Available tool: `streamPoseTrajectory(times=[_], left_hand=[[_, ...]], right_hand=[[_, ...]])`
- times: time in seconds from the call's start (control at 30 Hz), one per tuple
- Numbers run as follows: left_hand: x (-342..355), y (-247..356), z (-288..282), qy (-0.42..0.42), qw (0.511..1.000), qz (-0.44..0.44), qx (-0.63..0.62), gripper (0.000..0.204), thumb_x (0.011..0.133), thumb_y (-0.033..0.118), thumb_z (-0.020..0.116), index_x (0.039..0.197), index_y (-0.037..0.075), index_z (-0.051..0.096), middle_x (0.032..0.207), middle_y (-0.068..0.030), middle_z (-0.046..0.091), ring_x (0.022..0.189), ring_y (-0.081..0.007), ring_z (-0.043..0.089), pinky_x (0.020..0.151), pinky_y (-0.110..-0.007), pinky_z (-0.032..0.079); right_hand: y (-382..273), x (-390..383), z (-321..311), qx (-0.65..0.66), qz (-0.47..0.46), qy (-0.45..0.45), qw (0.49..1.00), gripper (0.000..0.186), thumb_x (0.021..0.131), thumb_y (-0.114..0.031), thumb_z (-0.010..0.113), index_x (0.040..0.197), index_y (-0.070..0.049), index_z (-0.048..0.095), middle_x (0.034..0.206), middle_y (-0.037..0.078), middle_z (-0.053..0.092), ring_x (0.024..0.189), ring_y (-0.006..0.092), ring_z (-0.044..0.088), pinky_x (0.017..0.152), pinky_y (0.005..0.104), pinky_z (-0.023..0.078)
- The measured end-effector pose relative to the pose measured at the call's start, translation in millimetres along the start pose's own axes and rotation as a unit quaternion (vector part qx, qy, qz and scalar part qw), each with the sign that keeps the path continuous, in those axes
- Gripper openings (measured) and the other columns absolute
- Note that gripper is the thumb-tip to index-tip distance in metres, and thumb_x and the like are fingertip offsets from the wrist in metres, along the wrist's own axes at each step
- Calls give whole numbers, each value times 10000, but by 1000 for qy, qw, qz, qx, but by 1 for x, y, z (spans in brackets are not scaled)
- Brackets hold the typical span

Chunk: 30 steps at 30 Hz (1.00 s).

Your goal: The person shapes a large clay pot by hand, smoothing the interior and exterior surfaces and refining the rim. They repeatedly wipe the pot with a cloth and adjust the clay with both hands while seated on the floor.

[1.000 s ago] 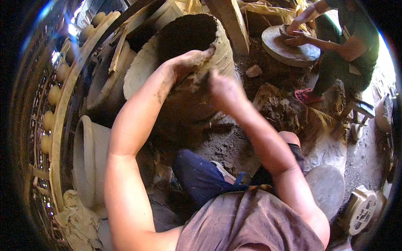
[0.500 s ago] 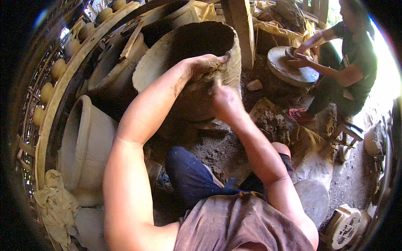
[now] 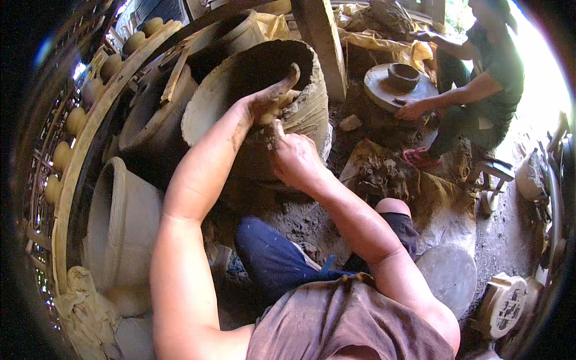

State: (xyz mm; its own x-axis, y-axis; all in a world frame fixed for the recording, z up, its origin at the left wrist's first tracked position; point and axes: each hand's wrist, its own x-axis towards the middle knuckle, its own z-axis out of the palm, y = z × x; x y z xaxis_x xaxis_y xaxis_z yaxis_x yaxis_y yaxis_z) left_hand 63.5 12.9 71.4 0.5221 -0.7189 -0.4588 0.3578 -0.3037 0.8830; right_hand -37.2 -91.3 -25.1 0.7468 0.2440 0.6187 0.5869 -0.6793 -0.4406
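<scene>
A large wet clay pot (image 3: pixel 312 111) lies tilted on its side before me, its dark mouth facing up and away. My left hand (image 3: pixel 273 96), smeared with clay, presses on the near rim with the thumb up over the edge. My right hand (image 3: pixel 294 153) is closed against the pot's outer wall just below the rim, fingers curled on the clay. Whether it holds a lump of clay I cannot tell. My knee in blue cloth (image 3: pixel 270 258) sits below the pot.
Pale large pots (image 3: pixel 123 222) stand at my left, with a curved wooden rail (image 3: pixel 90 132) and small round pots (image 3: pixel 78 117) beyond. At the right, another person sits at a round wheel (image 3: pixel 399 84) bearing a small bowl. A flat round slab (image 3: pixel 450 273) lies on the dirt floor.
The pot and both hands have shifted rightward and nearer in view. My left thumb has risen over the rim, and my right hand has slid lower on the wall.
</scene>
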Motion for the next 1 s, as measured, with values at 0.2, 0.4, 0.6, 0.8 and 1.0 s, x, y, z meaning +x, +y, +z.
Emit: streamPoseTrajectory(times=[0.2,0.4,0.6,0.8,1.0], left_hand=[[-8,-8,5,31,999,1,24,1003,769,818,351,1303,-24,461,1253,-153,568,1137,-238,548,1002,-372,412],[-16,4,-28,235,952,165,109,670,886,588,531,1345,113,420,1130,8,540,857,-97,507,735,-249,439],[-156,-47,-83,525,706,419,223,642,956,454,375,1480,110,236,1506,-78,236,1375,-197,210,1112,-433,151],[-186,-158,-88,616,678,399,-28,850,889,701,322,1505,139,155,1567,-113,125,1446,-265,108,1138,-530,27],[-123,-268,-145,638,740,201,66,847,866,644,416,1489,117,189,1541,-121,193,1415,-286,189,1147,-510,120]], right_hand=[[33,14,-21,-45,134,-12,990,510,759,-121,639,1206,10,433,723,206,636,681,364,648,584,467,515],[-37,-30,-6,163,-68,-39,984,566,782,-149,644,1299,-43,440,760,233,643,685,370,659,617,455,524],[88,-73,-105,206,71,41,975,196,922,-108,572,1025,27,670,1000,75,681,880,142,609,780,280,490],[139,-145,-172,311,267,127,903,218,868,-21,613,1076,-53,556,877,17,634,776,89,581,690,228,470],[152,-175,-198,112,231,268,929,189,902,-49,590,1090,-55,589,951,30,636,831,99,591,714,241,497]])
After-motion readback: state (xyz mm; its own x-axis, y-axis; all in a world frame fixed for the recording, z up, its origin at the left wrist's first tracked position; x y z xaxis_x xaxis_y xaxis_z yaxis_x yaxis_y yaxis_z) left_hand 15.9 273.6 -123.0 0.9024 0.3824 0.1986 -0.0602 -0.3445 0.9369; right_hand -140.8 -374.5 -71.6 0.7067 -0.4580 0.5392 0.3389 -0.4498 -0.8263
